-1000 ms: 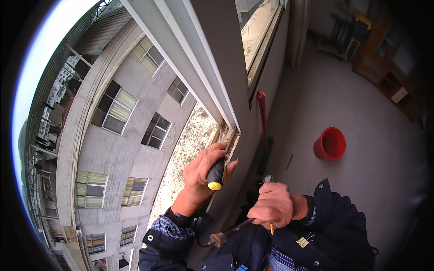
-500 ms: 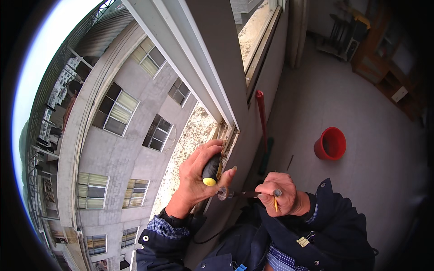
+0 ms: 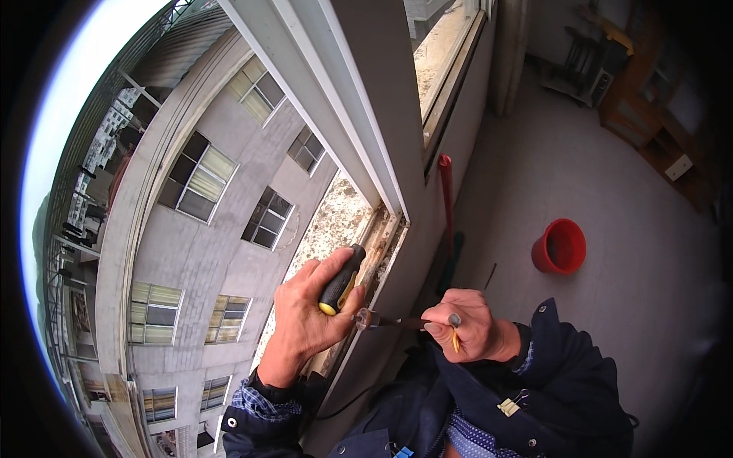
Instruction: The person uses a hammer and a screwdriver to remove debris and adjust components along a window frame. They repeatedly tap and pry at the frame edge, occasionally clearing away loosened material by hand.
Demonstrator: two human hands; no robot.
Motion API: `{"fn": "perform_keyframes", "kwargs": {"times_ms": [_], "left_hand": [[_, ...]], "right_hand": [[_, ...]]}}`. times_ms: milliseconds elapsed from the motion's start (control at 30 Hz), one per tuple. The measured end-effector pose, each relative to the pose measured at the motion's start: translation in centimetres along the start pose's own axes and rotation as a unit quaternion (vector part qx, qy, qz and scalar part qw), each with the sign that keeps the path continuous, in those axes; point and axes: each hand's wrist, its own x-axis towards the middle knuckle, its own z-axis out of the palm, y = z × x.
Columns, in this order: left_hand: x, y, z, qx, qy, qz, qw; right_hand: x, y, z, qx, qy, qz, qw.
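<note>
Daylight fell from the washed-out sky (image 3: 69,91) at left; the sill (image 3: 328,217) glared, the floor (image 3: 519,175) lay dim, the building (image 3: 206,259) bowed, and black rimmed the view.

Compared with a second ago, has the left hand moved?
Yes: the left hand has shifted leftward and back toward the person, away from the lower corner of the window frame.

Tool handle (image 3: 341,281) is coloured black, tipped yellow; bucket (image 3: 545,253), red. Jacket (image 3: 569,370) is coloured navy; cuff (image 3: 263,404) is checked blue-white; shirt (image 3: 475,437), dotted white on blue. Ledge (image 3: 336,215) is speckled brown.
</note>
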Motion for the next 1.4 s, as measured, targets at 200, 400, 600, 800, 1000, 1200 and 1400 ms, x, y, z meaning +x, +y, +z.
{"fn": "perform_keyframes", "kwargs": {"times_ms": [200,400,600,800,1000,1200,1400], "left_hand": [[-0.1,0.0,-0.4,0.034,-0.009,-0.046,0.998],[0.1,0.8,0.7,0.113,-0.007,-0.05,0.992],[0.1,0.3,1.2,0.149,0.008,-0.024,0.989],[0.3,-1.9,1.1,0.139,0.012,0.023,0.99],[-0.3,-2.2,0.9,0.142,0.0,0.025,0.99],[-2.1,-1.0,0.8,0.186,0.011,0.029,0.982],[-2.8,0.0,2.6,0.195,0.047,-0.014,0.98]], "right_hand": [[0.3,0.8,0.4,0.033,-0.003,-0.008,0.999],[0.8,1.6,0.5,0.045,-0.012,-0.004,0.999],[1.3,2.0,0.6,0.049,-0.03,0.002,0.998],[1.6,1.6,1.5,0.059,-0.039,0.006,0.997],[1.6,1.0,1.0,0.067,-0.045,0.004,0.997],[1.9,0.9,1.3,0.076,-0.021,-0.017,0.997],[2.0,0.6,1.7,0.087,-0.045,-0.026,0.995]]}}
